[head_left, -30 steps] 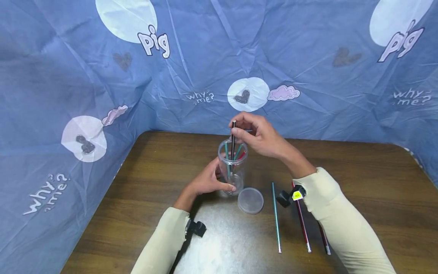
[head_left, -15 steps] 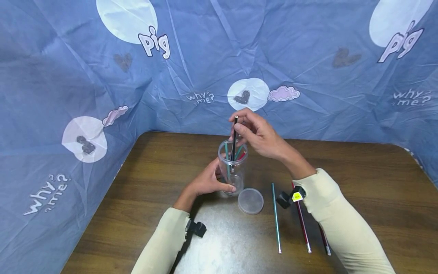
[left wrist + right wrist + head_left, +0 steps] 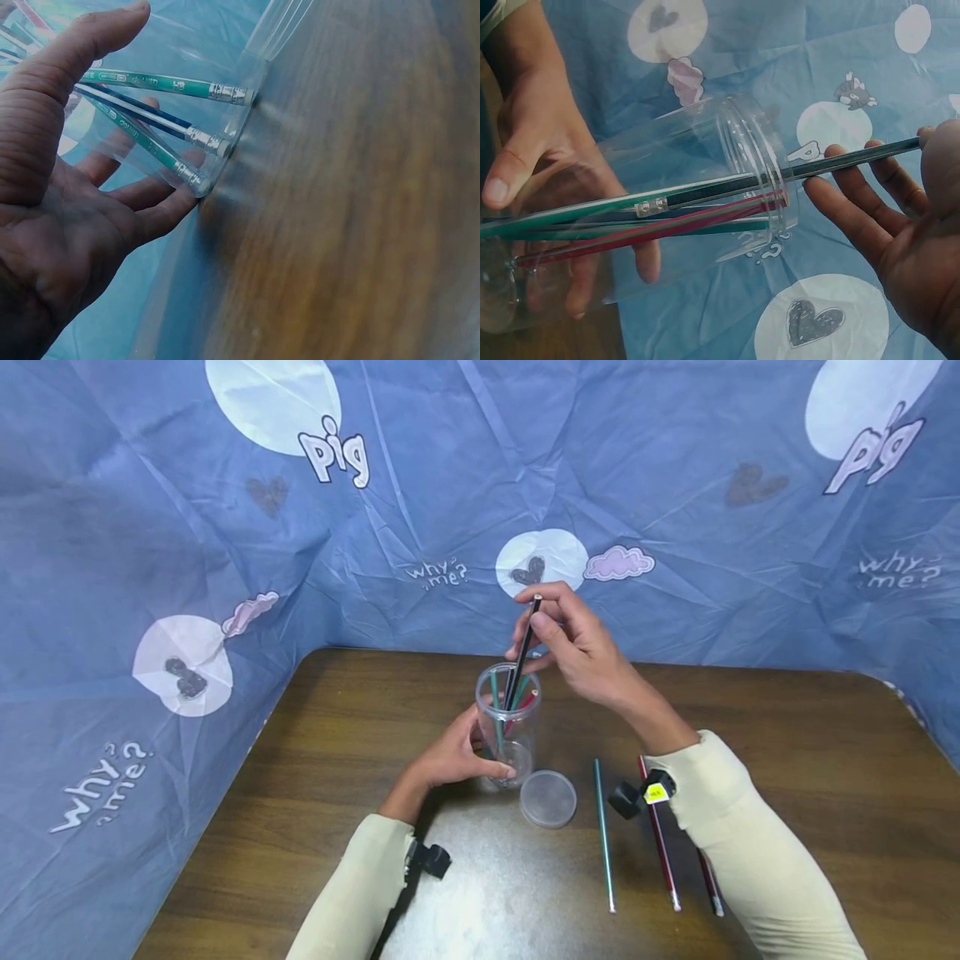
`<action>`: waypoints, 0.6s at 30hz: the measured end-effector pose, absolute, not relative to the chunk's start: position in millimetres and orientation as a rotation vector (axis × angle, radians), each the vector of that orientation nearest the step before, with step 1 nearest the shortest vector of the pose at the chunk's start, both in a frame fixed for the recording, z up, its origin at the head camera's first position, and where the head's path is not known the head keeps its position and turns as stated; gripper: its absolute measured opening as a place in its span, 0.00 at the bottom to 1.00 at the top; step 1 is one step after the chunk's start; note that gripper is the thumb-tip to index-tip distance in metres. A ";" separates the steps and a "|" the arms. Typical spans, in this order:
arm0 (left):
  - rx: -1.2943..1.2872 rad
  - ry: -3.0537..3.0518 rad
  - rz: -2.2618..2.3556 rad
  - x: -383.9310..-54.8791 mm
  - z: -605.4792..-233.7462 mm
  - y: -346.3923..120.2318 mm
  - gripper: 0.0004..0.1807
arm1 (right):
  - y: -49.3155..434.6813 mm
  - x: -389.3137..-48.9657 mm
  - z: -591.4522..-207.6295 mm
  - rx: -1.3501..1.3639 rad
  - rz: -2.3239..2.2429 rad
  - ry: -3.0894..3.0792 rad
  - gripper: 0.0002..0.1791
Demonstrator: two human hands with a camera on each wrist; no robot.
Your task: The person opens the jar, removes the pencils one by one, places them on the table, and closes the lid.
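Observation:
A clear plastic jar [image 3: 522, 739] stands on the table, its mouth uncovered. My left hand [image 3: 450, 753] holds it low, thumb in front and fingers round the far side. Inside, two green pencils [image 3: 161, 81] and a dark striped pencil [image 3: 169, 124] rest eraser end down, as the left wrist view shows; the right wrist view adds a red pencil [image 3: 652, 231]. Above the rim my right hand [image 3: 588, 647] pinches a black pencil [image 3: 526, 639] near its top. That pencil leans right, its eraser end [image 3: 652, 207] inside the jar, raised off the bottom.
A round translucent lid [image 3: 548, 799] lies just right of the jar's base. Farther right lie a green pencil [image 3: 603, 839] and a red pencil [image 3: 661, 852], with a dark red pencil [image 3: 708, 881] partly under the right sleeve. Blue printed cloth [image 3: 420, 510] hangs behind the wooden table [image 3: 300, 760].
My right hand has risen and shifted slightly right, drawing the black pencil higher out of the jar and tilting it right. The left hand and jar stay in place.

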State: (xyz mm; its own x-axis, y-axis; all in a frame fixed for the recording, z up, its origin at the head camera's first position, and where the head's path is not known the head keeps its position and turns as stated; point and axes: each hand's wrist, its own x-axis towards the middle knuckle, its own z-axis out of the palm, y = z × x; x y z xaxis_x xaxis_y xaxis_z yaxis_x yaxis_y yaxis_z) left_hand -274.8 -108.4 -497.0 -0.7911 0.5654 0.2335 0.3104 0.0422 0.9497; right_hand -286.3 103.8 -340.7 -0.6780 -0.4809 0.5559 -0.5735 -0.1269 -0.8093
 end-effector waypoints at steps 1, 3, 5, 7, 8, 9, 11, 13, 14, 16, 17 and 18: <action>0.900 2.112 1.831 -274.7 -496.8 -108.5 0.54 | 104.2 -286.1 -340.2 1.218 1.943 -2.022 0.15; 0.897 2.112 1.835 -274.6 -496.6 -108.4 0.54 | 104.9 -285.2 -338.9 1.197 1.931 -2.012 0.15; 0.896 2.110 1.837 -274.2 -496.5 -108.5 0.54 | 105.6 -284.7 -338.5 1.175 1.921 -2.000 0.16; 0.900 2.109 1.840 -274.1 -497.1 -108.5 0.54 | 106.3 -284.3 -338.3 1.152 1.916 -1.984 0.18; 0.903 2.111 1.841 -274.3 -497.5 -108.5 0.55 | 106.5 -284.1 -338.0 1.143 1.914 -1.972 0.20; 0.905 2.115 1.839 -274.2 -497.7 -108.6 0.55 | 106.8 -284.1 -337.9 1.133 1.909 -1.960 0.22; 0.906 2.125 1.834 -274.5 -498.3 -108.8 0.55 | 107.6 -284.3 -337.8 1.117 1.898 -1.926 0.27; 0.901 2.133 1.827 -274.6 -498.2 -109.1 0.54 | 108.4 -284.5 -337.6 1.099 1.881 -1.892 0.30; 0.897 2.138 1.822 -274.7 -498.2 -109.2 0.54 | 108.9 -284.7 -337.7 1.090 1.872 -1.874 0.31; 0.890 2.145 1.814 -274.7 -497.8 -109.3 0.54 | 110.2 -285.1 -338.1 1.075 1.867 -1.844 0.32; 0.889 2.147 1.810 -274.7 -497.6 -109.3 0.53 | 110.9 -285.3 -338.5 1.069 1.866 -1.834 0.33; 0.887 2.147 1.808 -274.8 -497.3 -109.2 0.53 | 111.5 -285.3 -338.9 1.063 1.865 -1.826 0.33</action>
